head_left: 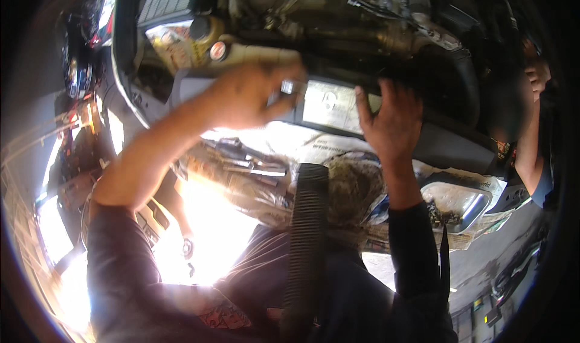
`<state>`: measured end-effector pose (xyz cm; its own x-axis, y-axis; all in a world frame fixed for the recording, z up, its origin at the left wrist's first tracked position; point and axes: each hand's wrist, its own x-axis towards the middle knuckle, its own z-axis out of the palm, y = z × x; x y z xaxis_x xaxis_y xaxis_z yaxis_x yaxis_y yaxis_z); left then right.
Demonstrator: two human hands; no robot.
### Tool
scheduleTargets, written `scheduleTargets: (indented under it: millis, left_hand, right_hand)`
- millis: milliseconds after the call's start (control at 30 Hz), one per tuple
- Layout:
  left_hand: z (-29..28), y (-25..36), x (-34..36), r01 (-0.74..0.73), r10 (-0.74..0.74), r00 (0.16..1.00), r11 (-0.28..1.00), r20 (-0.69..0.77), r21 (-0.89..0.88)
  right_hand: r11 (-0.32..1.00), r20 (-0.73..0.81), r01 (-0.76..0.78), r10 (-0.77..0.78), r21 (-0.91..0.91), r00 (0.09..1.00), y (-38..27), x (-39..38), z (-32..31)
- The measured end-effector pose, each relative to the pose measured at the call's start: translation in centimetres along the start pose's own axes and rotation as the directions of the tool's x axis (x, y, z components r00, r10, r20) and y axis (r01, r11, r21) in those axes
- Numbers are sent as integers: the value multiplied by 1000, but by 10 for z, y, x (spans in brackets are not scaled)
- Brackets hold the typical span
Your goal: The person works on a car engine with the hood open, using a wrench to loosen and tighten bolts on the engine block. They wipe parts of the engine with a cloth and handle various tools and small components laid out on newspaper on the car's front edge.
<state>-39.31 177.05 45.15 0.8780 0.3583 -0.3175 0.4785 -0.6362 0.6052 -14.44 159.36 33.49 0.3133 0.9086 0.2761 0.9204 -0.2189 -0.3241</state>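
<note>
We've got both hands at the long grey panel (453, 145) along the engine bay (386, 32), our blurred left hand (257, 95) left of the pale label (329, 104), our right hand (393, 116) spread at its right end, with newspaper (326, 147), a metal tray (450, 196) and a ribbed black tube (308, 234) nearer us.

Harsh glare lower left, blown white; engine bay (362, 35) dim, shadowed; left hand (261, 93) motion-blurred; edges bowed toward black fisheye rim
</note>
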Motion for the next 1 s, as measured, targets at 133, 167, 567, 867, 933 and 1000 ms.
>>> scheduleTargets:
  millis: [133, 167, 567, 867, 933, 1000]
  left_hand:
    - [66, 4, -113, 320, -321, 941, 947, 106, 29]
    - [78, -1, -131, 292, -292, 956, 956, 8, 21]
    - [53, -40, -215, 484, -512, 670, 850, -538, -206]
    - [126, -129, -270, 617, -935, 329, 107, 133, -779]
    - [171, -134, -252, 522, -954, 264, 15, 145, -853]
    - [203, -151, -228, 536, -985, 153, 18, 77, -844]
  right_hand:
    - [999, -12, 31, -32, -13, 999, -3, 1, -3]
    - [999, -35, 48, -49, -24, 998, -2, 2, -3]
    - [997, 11, 5, -4, -76, 1000, 3, -4, 2]
    - [998, -47, 24, -27, -61, 999, 3, -2, 3]
    - [999, -36, 26, -27, -39, 999, 4, -3, 4]
    - [998, -59, 41, -44, -51, 997, 6, -3, 4]
